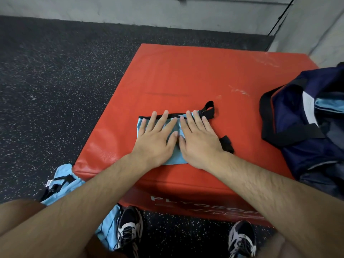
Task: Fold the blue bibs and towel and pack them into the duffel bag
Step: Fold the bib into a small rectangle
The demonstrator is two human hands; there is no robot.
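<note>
A light blue bib (176, 158) with black trim lies folded into a small rectangle on the red foam box (186, 75). My left hand (155, 135) and my right hand (200, 138) both rest flat on it, side by side, fingers spread, palms down. Black straps (208, 108) stick out from under my right hand at the far right, and another black strap end (226, 144) shows at the near right. The navy duffel bag (307, 127) stands open at the right edge of the box, with light blue fabric (329, 106) showing inside. More light blue bibs (63, 185) lie on the floor at the lower left.
The box stands on dark speckled rubber flooring (65, 81). A grey wall (149, 12) runs along the far side and right. My two feet in dark-and-white trainers (129, 229) stand at the near side of the box.
</note>
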